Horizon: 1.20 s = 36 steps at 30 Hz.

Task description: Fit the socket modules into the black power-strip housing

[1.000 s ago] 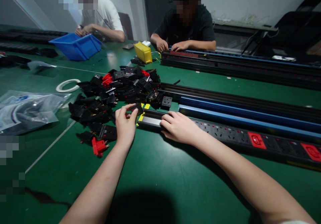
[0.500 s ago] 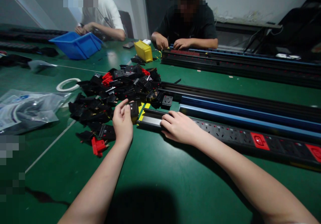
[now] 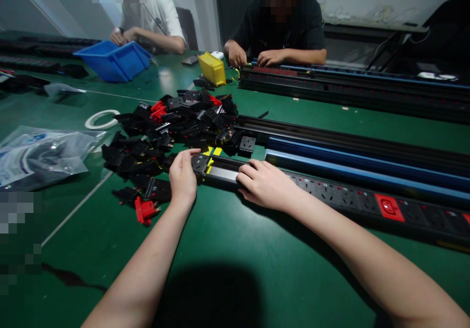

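My left hand (image 3: 183,176) is closed on a black socket module (image 3: 200,162), thumb on its near side. The module sits at the left end of a long black power strip rail (image 3: 224,175), beside yellow strips (image 3: 212,157) at that end. My right hand (image 3: 263,183) lies over the rail a little further right, its fingers curled round it. To the right of that hand the rail carries a row of black socket modules (image 3: 343,195) and a red socket (image 3: 389,207). Left of my left hand, a red module (image 3: 146,210) rests on the table.
A heap of loose black and red modules (image 3: 183,117) lies beyond my left hand. Blue rails (image 3: 330,164) lie behind the strip. Further off are a blue bin (image 3: 113,61), a yellow box (image 3: 213,68), a tape roll (image 3: 102,119) and two people working. A plastic bag (image 3: 44,156) lies left.
My left hand has brought the socket module down and slightly right, onto the rail's left end. My right hand stays on the rail. The view has shifted slightly.
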{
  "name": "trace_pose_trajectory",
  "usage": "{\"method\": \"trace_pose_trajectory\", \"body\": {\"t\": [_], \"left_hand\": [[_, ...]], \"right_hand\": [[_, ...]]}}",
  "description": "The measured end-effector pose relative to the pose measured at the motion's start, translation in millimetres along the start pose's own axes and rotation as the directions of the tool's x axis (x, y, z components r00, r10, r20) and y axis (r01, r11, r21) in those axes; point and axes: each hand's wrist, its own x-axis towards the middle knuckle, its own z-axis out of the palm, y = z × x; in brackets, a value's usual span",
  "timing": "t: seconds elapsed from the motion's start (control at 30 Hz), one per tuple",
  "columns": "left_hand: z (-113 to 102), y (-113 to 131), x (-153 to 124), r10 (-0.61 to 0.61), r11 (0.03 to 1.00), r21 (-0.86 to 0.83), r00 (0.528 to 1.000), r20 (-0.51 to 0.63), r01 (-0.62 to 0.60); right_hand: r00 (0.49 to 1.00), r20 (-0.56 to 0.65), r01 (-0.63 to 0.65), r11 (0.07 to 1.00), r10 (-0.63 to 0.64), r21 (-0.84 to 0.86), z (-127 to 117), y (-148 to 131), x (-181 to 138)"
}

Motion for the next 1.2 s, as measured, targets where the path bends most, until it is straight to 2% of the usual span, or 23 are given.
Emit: {"method": "trace_pose_trajectory", "body": {"t": [0.17,0.7,0.93,1.1,1.2], "left_hand": [[-0.3,1.4,-1.3,-0.004,0.999,0.042,1.000,0.017,0.004],[0.3,2.1,-2.3,0.002,1.000,0.025,0.998,0.057,-0.003],[-1.8,4.9,-5.4,0.010,0.994,0.108,0.991,0.135,-0.025],[-3.1,6.1,-5.0,0.033,0.978,0.194,0.972,0.233,-0.080],[-4.3,1.9,-2.5,0.018,0.988,0.144,0.960,0.279,-0.060]], "right_hand": [[1.000,0.005,-0.003,1.000,0.003,-0.005,0.5,0.4,-0.1],[1.000,-0.001,0.008,1.000,-0.008,0.001,1.4,0.8,0.2],[1.000,-0.006,0.008,1.000,-0.008,0.000,1.2,0.4,0.1],[1.000,0.003,0.008,1.000,-0.008,-0.001,0.3,0.7,0.4],[1.000,0.004,0.006,1.000,-0.006,0.012,-0.8,0.7,0.3]]}}
